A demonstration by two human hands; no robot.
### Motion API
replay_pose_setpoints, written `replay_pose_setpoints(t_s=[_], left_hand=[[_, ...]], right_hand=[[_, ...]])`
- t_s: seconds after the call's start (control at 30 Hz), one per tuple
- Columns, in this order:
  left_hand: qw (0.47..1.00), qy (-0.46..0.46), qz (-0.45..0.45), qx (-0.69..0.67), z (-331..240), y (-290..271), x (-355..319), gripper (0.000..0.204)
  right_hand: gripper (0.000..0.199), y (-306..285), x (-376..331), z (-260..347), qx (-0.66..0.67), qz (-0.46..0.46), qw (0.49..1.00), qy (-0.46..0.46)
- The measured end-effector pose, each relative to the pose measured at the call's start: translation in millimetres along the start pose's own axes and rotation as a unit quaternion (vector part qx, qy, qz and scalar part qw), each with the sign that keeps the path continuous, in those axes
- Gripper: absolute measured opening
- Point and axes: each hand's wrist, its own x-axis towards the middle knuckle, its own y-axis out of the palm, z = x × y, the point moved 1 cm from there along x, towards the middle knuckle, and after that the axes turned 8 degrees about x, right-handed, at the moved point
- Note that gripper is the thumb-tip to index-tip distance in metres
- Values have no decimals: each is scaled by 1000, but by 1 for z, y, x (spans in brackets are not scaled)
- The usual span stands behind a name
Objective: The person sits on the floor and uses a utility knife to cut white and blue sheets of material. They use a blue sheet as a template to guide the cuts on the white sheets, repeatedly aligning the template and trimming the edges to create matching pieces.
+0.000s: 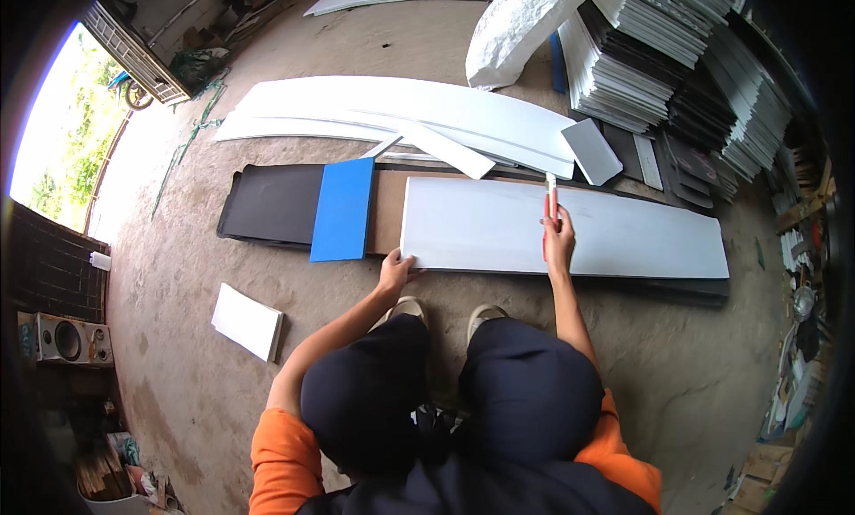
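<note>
A long white panel [623,234] lies flat on a dark board [267,203] on the ground in front of my knees. My left hand [396,270] grips the panel's near left corner. My right hand [558,239] is shut on a red and white utility knife [550,203], whose tip rests on the panel near its far edge. A blue sheet [343,208] lies across the dark board just left of the panel.
Long curved white panels [392,110] lie beyond the board. Stacks of white and dark panels [677,61] and a white sack [517,25] stand at the back right. A small white block [248,322] lies at the left, a speaker [67,339] by the wall.
</note>
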Motion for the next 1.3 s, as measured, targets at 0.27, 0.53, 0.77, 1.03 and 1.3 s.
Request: replay_pose_setpoints(t_s=[0.27, 0.53, 0.77, 1.03, 1.3], left_hand=[[992, 3, -83, -93, 30, -10, 46, 30], [839, 114, -198, 493, 18, 9, 37, 67], [756, 276, -73, 589, 18, -8, 49, 69], [781, 153, -448, 407, 15, -97, 30, 58], [909, -19, -369, -193, 50, -181, 43, 56]], right_hand=[[33, 13, -31, -21, -33, 49, 993, 101], [45, 36, -25, -63, -370, 114, 909, -155], [51, 68, -26, -57, -509, 58, 841, -174], [39, 172, -39, 9, -211, 248, 903, -280], [36, 249, -104, 12, -88, 488, 810, -312]])
